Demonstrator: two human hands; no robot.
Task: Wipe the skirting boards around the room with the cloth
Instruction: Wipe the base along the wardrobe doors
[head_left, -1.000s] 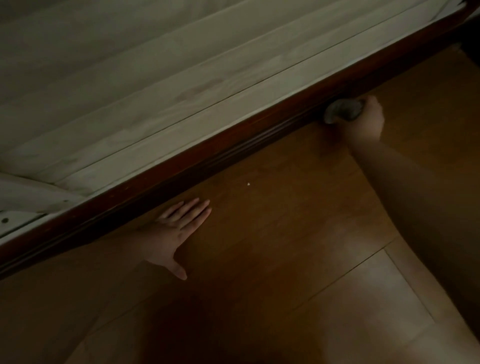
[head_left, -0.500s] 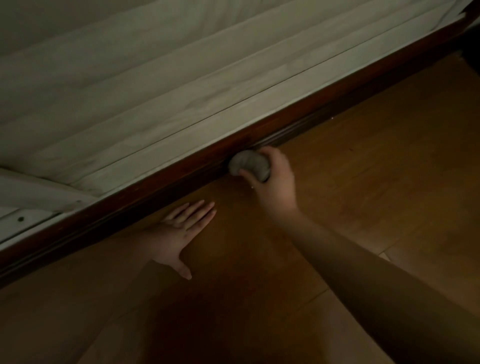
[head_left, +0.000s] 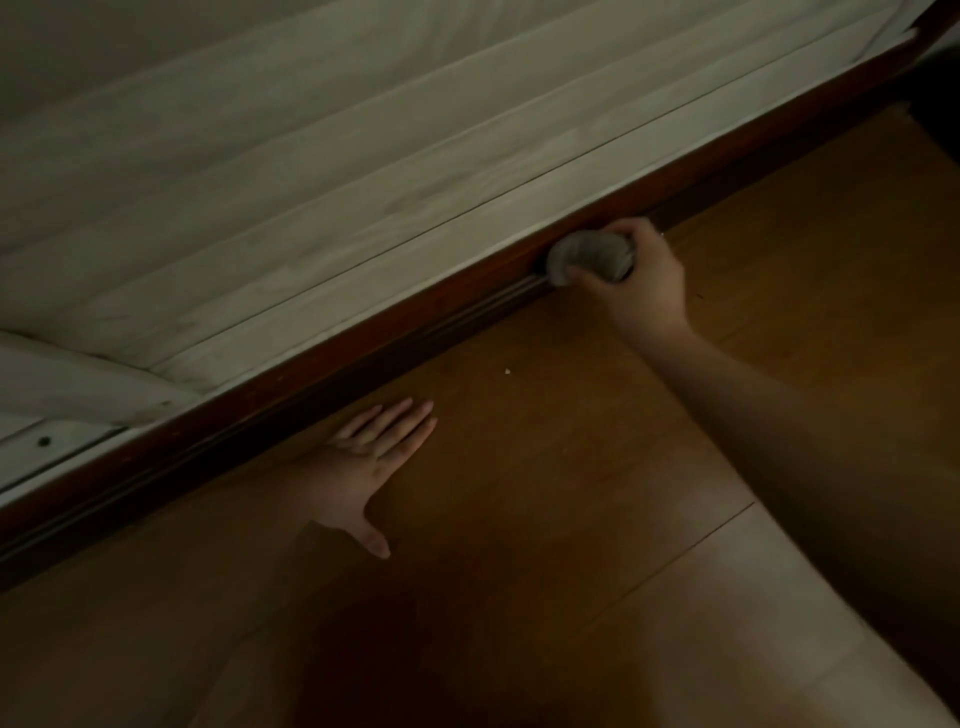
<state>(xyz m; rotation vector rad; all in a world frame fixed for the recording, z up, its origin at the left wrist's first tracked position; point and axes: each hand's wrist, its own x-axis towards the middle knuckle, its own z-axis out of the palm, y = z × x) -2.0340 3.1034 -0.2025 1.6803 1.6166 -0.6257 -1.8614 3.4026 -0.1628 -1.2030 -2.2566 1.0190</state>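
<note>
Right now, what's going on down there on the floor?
A person is down low wiping a skirting board. The right hand grips a bunched grey cloth and presses it against the dark red-brown skirting board that runs under the pale panelled wall. The left hand lies flat, fingers straight, on the wooden floor close to the board, apparently as a prop. A small white speck lies on the floor between the hands.

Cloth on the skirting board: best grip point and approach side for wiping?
Grip the bunched back of the cloth from the floor side, as the right hand does: the wad's free face then presses flat on the dark skirting board.
</note>
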